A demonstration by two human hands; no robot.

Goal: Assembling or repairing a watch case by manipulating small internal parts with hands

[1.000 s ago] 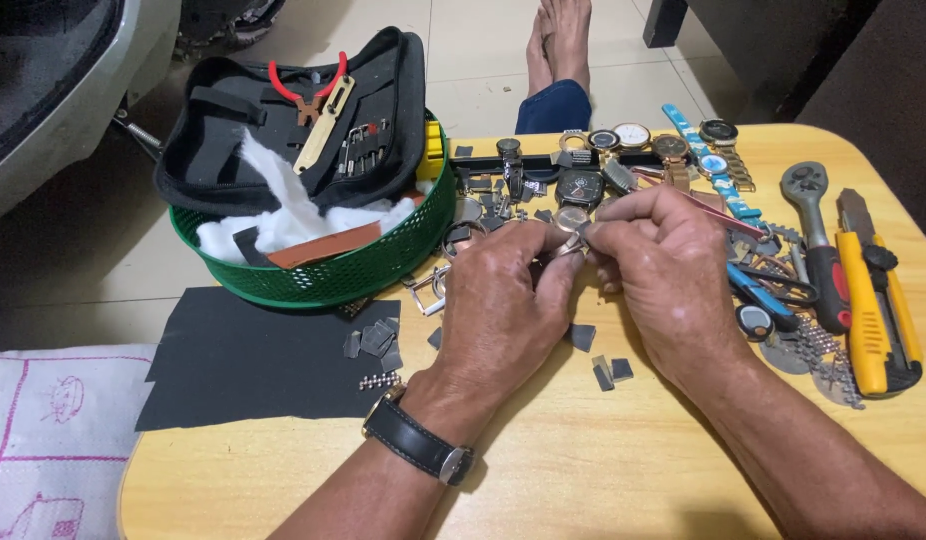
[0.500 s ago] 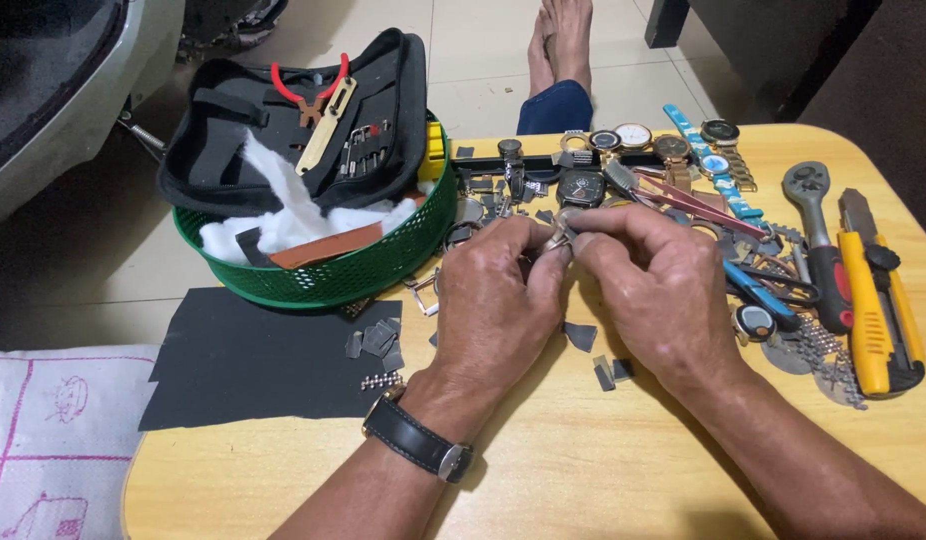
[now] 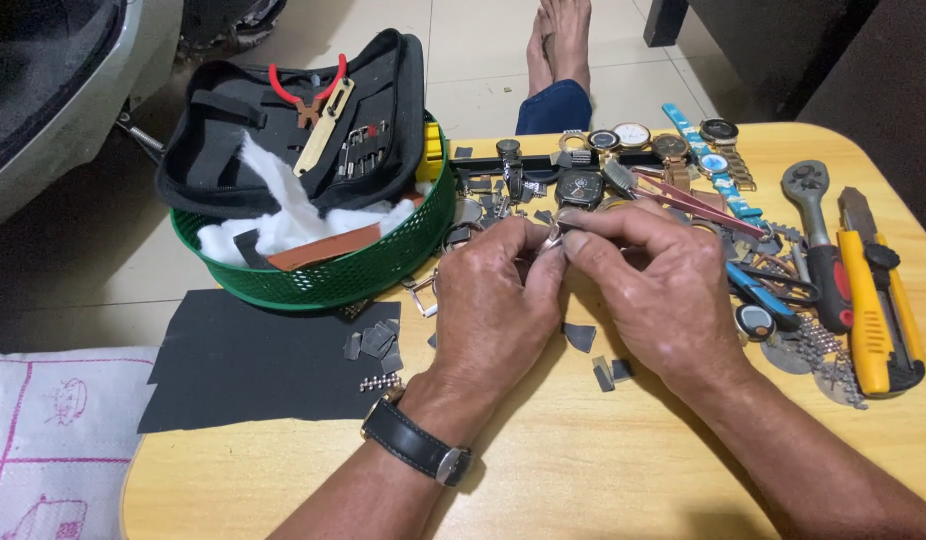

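Note:
My left hand (image 3: 495, 300) and my right hand (image 3: 663, 285) meet fingertip to fingertip above the middle of the wooden table (image 3: 583, 470). Between the fingers they pinch a small silvery metal piece (image 3: 554, 238), mostly hidden by the fingertips. A black wristwatch (image 3: 415, 447) sits on my left wrist. Just behind the hands lie several wristwatches (image 3: 633, 137) and loose watch parts. Small grey cut scraps (image 3: 581, 337) lie on the table under and between my hands.
A green basket (image 3: 383, 258) at the back left holds a black tool case (image 3: 283, 130) with red-handled pliers and white cotton. A black sheet (image 3: 253, 365) lies front left. A ratchet (image 3: 821, 240), a yellow utility knife (image 3: 878, 300) and scissors lie right. Someone's bare feet (image 3: 563, 40) rest beyond the table.
Both hands stay together on the small metal piece. The fingers have shifted slightly, the hands a little lower and more closed around it.

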